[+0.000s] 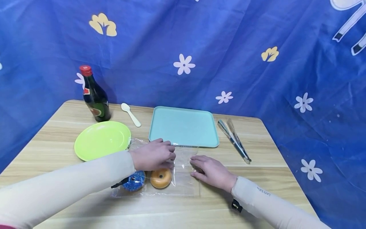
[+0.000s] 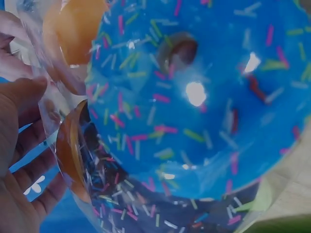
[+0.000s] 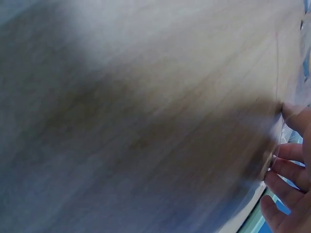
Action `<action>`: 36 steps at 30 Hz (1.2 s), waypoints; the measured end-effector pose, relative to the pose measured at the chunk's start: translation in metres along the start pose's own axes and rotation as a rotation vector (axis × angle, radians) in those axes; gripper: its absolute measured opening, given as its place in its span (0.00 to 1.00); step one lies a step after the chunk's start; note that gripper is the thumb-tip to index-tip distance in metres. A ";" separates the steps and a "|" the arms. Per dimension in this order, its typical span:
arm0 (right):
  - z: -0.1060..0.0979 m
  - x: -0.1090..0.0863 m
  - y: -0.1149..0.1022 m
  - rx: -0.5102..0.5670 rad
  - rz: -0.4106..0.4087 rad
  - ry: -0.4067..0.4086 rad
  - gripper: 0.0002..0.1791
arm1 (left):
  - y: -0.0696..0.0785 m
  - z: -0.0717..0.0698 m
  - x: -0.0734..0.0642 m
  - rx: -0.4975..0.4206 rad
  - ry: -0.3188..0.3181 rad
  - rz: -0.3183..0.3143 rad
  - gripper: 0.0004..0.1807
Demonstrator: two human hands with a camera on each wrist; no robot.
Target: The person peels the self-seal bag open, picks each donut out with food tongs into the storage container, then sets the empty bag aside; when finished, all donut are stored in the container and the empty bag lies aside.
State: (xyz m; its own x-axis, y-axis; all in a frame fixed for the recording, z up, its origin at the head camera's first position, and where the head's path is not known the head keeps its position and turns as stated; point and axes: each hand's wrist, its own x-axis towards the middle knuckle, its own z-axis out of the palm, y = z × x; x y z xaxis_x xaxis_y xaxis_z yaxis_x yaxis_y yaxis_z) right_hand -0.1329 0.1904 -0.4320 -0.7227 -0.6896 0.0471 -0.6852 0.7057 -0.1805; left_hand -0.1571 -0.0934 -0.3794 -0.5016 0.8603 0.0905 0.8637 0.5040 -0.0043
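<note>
A clear plastic bag [image 1: 184,183] lies on the table with doughnuts inside. In the head view I see a blue one [image 1: 137,184] and a plain orange-brown one [image 1: 155,183]. The left wrist view also shows a dark doughnut with sprinkles [image 2: 136,208] beside the blue sprinkled one. My left hand [image 1: 154,155] reaches over the bag's upper part, its fingers loosely bent and its thumb touching the plastic. At the bag's right edge, my right hand [image 1: 213,171] rests with fingers spread, fingertips against the film.
Behind the bag lies a light blue tray [image 1: 183,127]. A green plate [image 1: 100,140] is at the left, near a dark bottle [image 1: 98,101] with a red cap and a white spoon [image 1: 131,115]. Metal tongs [image 1: 235,141] lie right of the tray. Blue cloth [image 1: 228,63] hangs behind the table.
</note>
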 end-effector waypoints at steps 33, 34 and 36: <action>0.001 -0.002 0.000 0.013 0.022 0.014 0.28 | -0.006 -0.028 0.002 -0.356 0.055 -0.089 0.08; 0.001 -0.002 0.000 0.015 0.021 0.014 0.28 | -0.006 -0.028 0.002 -0.358 0.061 -0.086 0.08; 0.001 -0.002 0.000 0.019 0.020 0.011 0.27 | -0.005 -0.028 0.001 -0.365 0.072 -0.077 0.08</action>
State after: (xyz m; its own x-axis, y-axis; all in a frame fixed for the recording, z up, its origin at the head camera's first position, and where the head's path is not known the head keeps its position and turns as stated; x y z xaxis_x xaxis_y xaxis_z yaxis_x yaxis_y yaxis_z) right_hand -0.1309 0.1916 -0.4331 -0.7376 -0.6731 0.0544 -0.6684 0.7162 -0.2006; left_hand -0.1611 -0.0972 -0.3519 -0.5722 0.8069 0.1467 0.7910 0.4956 0.3587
